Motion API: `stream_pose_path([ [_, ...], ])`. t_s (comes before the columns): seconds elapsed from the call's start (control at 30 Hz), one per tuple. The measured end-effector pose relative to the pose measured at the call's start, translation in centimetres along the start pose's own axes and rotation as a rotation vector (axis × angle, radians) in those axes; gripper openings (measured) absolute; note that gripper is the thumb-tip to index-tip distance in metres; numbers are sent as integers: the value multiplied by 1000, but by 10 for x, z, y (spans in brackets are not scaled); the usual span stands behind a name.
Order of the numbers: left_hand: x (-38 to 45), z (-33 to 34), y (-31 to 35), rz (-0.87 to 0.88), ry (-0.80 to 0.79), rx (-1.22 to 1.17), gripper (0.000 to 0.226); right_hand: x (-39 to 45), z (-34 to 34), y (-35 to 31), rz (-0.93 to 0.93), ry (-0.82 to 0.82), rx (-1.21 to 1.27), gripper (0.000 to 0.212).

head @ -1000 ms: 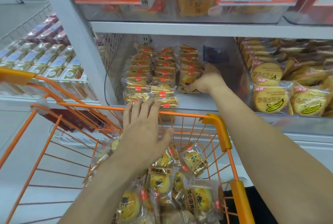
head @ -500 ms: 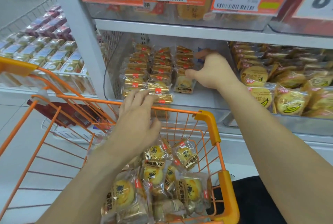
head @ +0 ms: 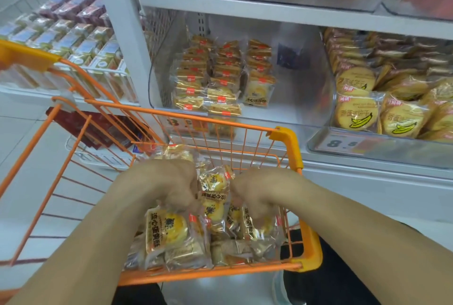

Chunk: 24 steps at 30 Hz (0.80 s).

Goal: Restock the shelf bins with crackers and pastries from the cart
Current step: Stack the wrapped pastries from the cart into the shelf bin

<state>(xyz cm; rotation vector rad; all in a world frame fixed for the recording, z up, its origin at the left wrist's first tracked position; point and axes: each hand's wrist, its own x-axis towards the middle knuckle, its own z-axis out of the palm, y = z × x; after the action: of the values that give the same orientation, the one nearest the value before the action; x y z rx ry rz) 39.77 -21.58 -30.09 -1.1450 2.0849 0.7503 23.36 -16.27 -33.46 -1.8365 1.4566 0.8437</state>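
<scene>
The orange wire cart (head: 220, 122) holds a pile of clear-wrapped yellow pastry packs (head: 166, 231). My left hand (head: 166, 182) and my right hand (head: 259, 192) are both down in that pile, side by side, fingers curled into the packs. Each hand seems to grip a pack, though the fingertips are blurred and partly hidden. Above the cart, the clear shelf bin (head: 308, 98) holds three rows of the same pastries (head: 220, 79) on its left side. One pack (head: 258, 91) stands upright at the front of the third row. The bin's right part is bare.
A neighbouring bin (head: 367, 147) to the right is full of round banana crackers (head: 355, 113). Boxed goods (head: 73, 42) fill the shelf at the left, with red packs (head: 98, 128) lower down. Price tags hang from the upper shelf (head: 245, 8).
My right hand left the shelf bin and came down into the cart. My left hand dropped from the cart's front rim into the pastry pile. The view tilted downward.
</scene>
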Motion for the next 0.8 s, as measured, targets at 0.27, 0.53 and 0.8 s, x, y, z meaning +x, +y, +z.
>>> stream_pose_path([
  [0.27, 8, 0, 5, 15, -80, 54, 36, 14, 6, 1, 53, -35, -150, 80],
  [0.53, 10, -6, -3, 30, -35, -116, 16, 10, 1, 6, 17, -65, -101, 58],
  [0.8, 2, -16, -6, 52, -201, -55, 40, -1, -2, 28, 28, 0, 23, 49],
])
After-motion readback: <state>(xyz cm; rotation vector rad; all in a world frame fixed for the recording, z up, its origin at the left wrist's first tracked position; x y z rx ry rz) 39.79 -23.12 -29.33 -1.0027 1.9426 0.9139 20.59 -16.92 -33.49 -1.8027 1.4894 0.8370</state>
